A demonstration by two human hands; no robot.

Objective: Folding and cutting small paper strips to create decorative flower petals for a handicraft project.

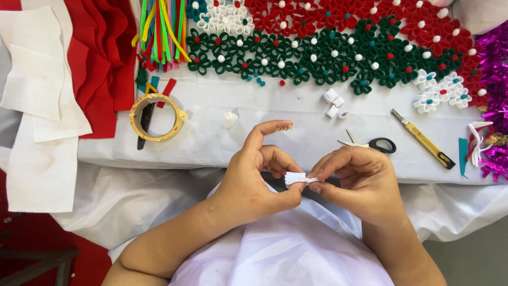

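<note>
Both hands pinch a small white folded strip [296,178] just off the desk's near edge, over the lap. The left hand [259,180] closes thumb and fingers on one end, forefinger lifted free; the right hand [354,182] closes fingertips on the other end. To do this well, I judge the folds want even pressure (a slack pinch would let them spring apart). Scissors [370,143] and a yellow knife [423,139] lie near the desk's near edge, toward its right.

No packages, labels, signs or screens in view. White-covered table [275,111] carries only loose craft materials from its far edge to its near edge; nothing boxed, wrapped, tagged or displayed.
</note>
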